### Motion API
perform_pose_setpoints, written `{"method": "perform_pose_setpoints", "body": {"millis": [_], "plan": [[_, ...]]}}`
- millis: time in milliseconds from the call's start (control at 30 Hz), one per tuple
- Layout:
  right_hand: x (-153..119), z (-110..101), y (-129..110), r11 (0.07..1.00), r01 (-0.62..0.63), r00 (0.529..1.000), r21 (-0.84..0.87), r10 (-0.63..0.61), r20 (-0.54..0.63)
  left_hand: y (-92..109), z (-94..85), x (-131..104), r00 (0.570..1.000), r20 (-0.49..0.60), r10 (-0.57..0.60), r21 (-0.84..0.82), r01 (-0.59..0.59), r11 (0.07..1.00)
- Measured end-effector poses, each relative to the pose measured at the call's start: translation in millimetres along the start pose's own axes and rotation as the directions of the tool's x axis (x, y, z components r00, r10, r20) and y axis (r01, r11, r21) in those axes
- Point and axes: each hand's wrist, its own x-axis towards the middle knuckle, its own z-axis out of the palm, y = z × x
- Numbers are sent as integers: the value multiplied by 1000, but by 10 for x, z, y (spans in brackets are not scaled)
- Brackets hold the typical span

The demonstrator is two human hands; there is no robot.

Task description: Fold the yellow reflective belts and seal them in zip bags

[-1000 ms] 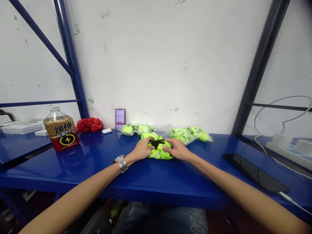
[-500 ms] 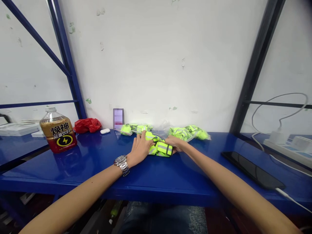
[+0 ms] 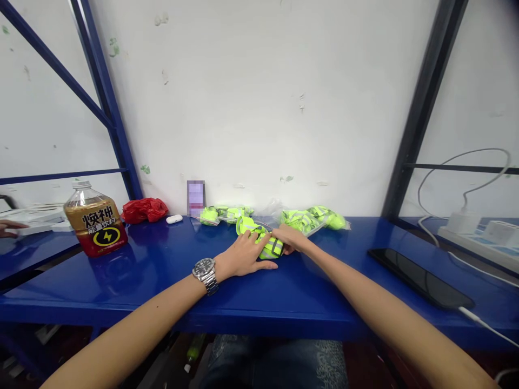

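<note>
A bunched, rolled reflective vest (image 3: 272, 248), fluorescent yellow-green with grey stripes and dark edging, lies on the blue table. My left hand (image 3: 245, 253), a metal watch on its wrist, rests on the vest's near left side with fingers stretched over it and the thumb out along the table. At the roll's right end my right hand (image 3: 288, 237) is closed on the fabric; its fingertips are mostly hidden. Behind it lie two more yellow-green bundles in clear plastic, a left bundle (image 3: 233, 214) and a right bundle (image 3: 310, 219).
On the left stand a large drink bottle (image 3: 99, 224) and a red plastic bag (image 3: 145, 209). A white case (image 3: 174, 219) and a propped phone (image 3: 195, 197) are near the wall. Rightward lie a black phone (image 3: 419, 276) and a power strip (image 3: 478, 246). Another person's hand (image 3: 10, 228) shows far left.
My left hand has shifted right and nearer, flattening over the vest with its thumb now out. The vest looks more compactly rolled. My right hand keeps its hold. Another person's hand has appeared far left.
</note>
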Motion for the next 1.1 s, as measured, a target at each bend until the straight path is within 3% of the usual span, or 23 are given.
{"method": "perform_pose_setpoints", "body": {"millis": [67, 100, 167, 233, 300, 400, 500, 667, 833, 967, 1100], "plan": [[-50, 28, -26, 977, -60, 993, -203, 37, -114, -51, 13, 9, 1000, -5, 12, -21, -13, 1000], [-90, 44, -49, 954, -53, 982, -295, -3, -187, -81, 21, 10, 1000, -9, 17, -33, -17, 999], [-193, 68, -92, 896, 74, 939, -438, -210, -272, -139, 35, 11, 1000, -9, 23, -65, -23, 998], [-298, 68, -102, 765, 274, 870, -583, -456, -189, -189, 43, 12, 1000, -7, 22, -103, -23, 994], [-370, 34, -63, 596, 452, 786, -664, -618, -19, -222, 39, 12, 1000, -13, 17, -127, -19, 992], [-377, -47, 49, 423, 614, 671, -667, -725, 157, -246, 9, 19, 1000, -12, 10, -117, -12, 993], [-308, -87, 150, 344, 692, 597, -634, -767, 236, -267, -33, 43, 999, 40, 3, -95, 0, 995], [-219, -19, 187, 371, 702, 606, -608, -759, 237, -303, -47, 105, 997, 75, -3, -89, 10, 996], [-207, 58, 149, 488, 645, 689, -588, -704, 172, -315, -19, 149, 998, 51, -41, -174, 50, 983], [-214, 76, 138, 572, 622, 724, -535, -681, 115, -316, -25, 142, 995, 23, -95, -271, 98, 958], [-285, 70, 118, 631, 598, 759, -494, -644, 96, -252, -41, 53, 997, 11, -78, -268, 78, 960]]}}
